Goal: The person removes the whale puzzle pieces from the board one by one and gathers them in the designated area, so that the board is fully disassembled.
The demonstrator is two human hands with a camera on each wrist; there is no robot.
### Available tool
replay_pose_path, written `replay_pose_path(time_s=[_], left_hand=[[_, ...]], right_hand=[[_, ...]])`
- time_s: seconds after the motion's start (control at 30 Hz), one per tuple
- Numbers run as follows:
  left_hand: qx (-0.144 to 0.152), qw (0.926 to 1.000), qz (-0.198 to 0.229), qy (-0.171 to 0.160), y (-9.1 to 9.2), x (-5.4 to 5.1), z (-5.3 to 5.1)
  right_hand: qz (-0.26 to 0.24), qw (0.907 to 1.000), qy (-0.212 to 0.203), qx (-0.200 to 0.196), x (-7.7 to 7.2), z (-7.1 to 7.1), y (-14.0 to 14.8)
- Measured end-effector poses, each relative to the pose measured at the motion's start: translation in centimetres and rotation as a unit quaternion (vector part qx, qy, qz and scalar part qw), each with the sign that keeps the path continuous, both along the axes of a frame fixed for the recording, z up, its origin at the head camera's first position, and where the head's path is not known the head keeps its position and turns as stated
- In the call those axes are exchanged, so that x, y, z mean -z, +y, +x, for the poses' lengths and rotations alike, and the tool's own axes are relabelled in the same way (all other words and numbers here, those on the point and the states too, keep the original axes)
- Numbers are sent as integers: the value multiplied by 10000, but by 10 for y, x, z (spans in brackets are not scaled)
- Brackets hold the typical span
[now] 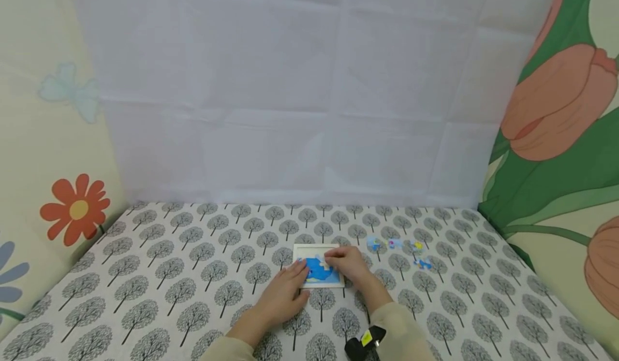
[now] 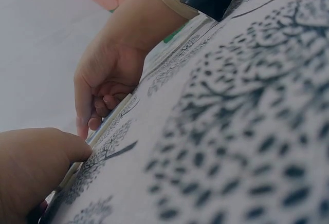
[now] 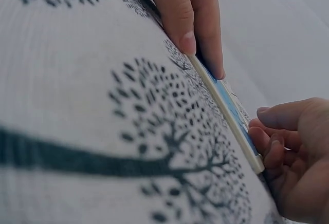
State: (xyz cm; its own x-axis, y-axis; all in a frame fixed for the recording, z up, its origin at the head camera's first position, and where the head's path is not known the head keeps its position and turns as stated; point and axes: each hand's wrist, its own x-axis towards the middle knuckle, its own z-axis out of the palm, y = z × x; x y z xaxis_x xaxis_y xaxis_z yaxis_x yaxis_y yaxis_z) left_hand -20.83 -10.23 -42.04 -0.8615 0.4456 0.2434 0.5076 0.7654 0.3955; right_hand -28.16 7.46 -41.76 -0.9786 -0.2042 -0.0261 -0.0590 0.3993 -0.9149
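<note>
The left hand (image 1: 284,292) lay with straightened fingers across the left side of one white-framed jigsaw puzzle (image 1: 320,273), thumb at its near edge. The right hand (image 1: 350,264) bent its fingers together over the right side; I cannot tell whether they pinched a piece. Beyond it, at least four loose puzzle pieces (image 1: 394,243) dotted the tree-print tabletop (image 1: 198,296).

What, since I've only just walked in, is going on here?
A person's left hand rests on a mostly blue puzzle in a rectangular white frame. Their right hand is over its right side; whether it pinches a piece is unclear. Small multicoloured pieces lie loose to the right on white cloth printed with dark trees.
</note>
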Motion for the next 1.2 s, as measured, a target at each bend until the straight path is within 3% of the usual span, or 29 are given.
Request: replay_pose_path(time_s=[0.47, 0.7, 1.2], left_hand=[[77, 10000, -22, -43, 0, 3, 0], [10, 10000, 6, 19, 0, 1, -1], [-1, 10000, -66, 9, 0, 1, 0]], right_hand=[[487, 9985, 193, -164, 1, 5, -1], [317, 9988, 325, -160, 2, 2, -2], [-200, 9997, 151, -40, 3, -3, -3]])
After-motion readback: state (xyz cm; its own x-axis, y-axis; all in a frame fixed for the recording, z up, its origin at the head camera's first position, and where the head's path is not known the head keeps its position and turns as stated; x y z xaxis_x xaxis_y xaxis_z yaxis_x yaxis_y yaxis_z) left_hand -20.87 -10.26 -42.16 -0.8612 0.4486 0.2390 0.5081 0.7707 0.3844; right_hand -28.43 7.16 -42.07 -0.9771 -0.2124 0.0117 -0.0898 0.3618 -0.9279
